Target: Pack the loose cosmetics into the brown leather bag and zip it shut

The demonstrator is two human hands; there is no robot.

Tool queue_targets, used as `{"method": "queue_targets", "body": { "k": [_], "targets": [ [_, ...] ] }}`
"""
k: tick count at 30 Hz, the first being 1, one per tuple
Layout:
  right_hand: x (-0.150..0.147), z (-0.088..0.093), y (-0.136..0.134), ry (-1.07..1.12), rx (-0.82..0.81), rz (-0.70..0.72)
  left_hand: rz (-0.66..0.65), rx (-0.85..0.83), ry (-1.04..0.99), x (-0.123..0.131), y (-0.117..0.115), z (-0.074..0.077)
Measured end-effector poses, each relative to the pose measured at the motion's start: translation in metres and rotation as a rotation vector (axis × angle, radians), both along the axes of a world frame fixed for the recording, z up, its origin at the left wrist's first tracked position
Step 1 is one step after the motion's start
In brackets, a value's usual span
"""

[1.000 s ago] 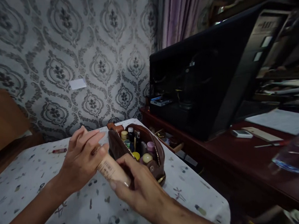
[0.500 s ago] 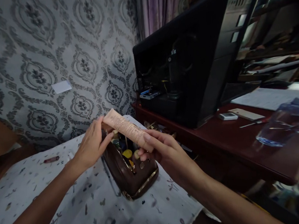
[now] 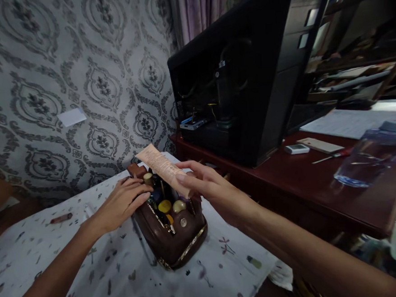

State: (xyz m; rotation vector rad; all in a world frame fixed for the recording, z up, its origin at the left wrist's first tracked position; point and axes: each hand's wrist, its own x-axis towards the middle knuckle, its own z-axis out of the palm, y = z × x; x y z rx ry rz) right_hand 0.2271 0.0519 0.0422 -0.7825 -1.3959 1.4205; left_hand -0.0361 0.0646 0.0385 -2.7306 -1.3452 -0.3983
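Note:
Between the thumb and fingers of my right hand (image 3: 203,182) is a pale pink squeeze tube (image 3: 163,169) with small print, tilted above a brown zippered cosmetic bag (image 3: 177,240). My left hand (image 3: 128,198) rests at the bag's left edge, fingers stretched out over its opening and holding nothing. Inside the unzipped bag stand several small containers, among them a yellow round lid (image 3: 164,207) and a pale round cap (image 3: 179,207). The tube hides part of the bag's far right contents.
The bag stands on a white patterned cloth (image 3: 124,262), with a small reddish tube (image 3: 61,218) lying to the left. On the right, a dark red desk (image 3: 288,183) carries a black computer case (image 3: 265,94), a clear water bottle (image 3: 371,154) and a screwdriver (image 3: 332,156).
My left hand has let go of the tube's upper end and moved down to the bag's edge. My right hand keeps the tube, shifted slightly left in view.

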Motion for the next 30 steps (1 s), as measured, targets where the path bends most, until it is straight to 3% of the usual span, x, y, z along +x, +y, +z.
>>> {"method": "queue_targets", "body": {
  "k": [6, 12, 18, 30],
  "targets": [
    [-0.006, 0.011, 0.012, -0.638, 0.418, -0.149, 0.025, 0.04, -0.072, 0.002, -0.007, -0.007],
    [-0.017, 0.016, 0.008, -1.076, 0.525, -0.105, 0.019, 0.092, -0.106, -0.002, -0.009, -0.012],
    [-0.029, 0.019, 0.007, -1.203, 0.594, -0.01, 0.017, 0.111, -0.115, 0.0, -0.01, -0.012],
    [-0.046, 0.004, 0.021, -1.222, 0.684, -0.051, 0.041, 0.127, -0.12, -0.003, -0.01, -0.016]
  ]
}}
